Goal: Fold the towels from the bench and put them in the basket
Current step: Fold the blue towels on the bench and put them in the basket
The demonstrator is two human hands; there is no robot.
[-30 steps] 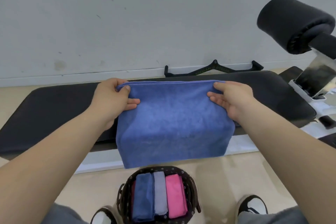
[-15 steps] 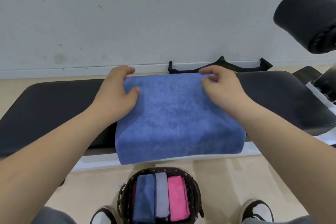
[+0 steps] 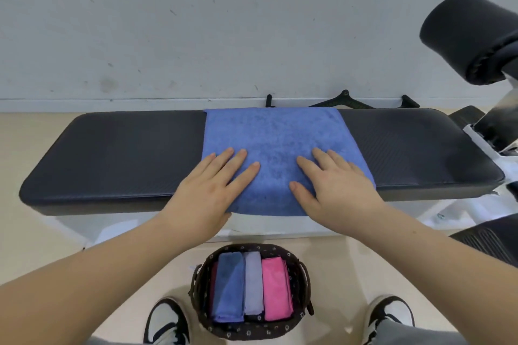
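Observation:
A blue towel (image 3: 276,137) lies flat across the middle of the black padded bench (image 3: 126,154), its near edge hanging a little over the front. My left hand (image 3: 213,185) presses flat on the towel's near left part with straight fingers. My right hand (image 3: 333,185) lies flat on the near right part in the same way. On the floor between my feet stands a dark woven basket (image 3: 298,328). It holds folded towels side by side: a blue one (image 3: 228,286), a grey one (image 3: 253,283) and a pink one (image 3: 276,288).
A white wall runs behind the bench. A black bar handle (image 3: 344,99) lies on the floor at the wall. A black foam roller pad (image 3: 468,36) on a white frame stands at the right. My two shoes (image 3: 168,322) flank the basket.
The towel was held up by its top corners, then laid down across the bench. Both hands let go and slid toward me, now pressing flat on its near half.

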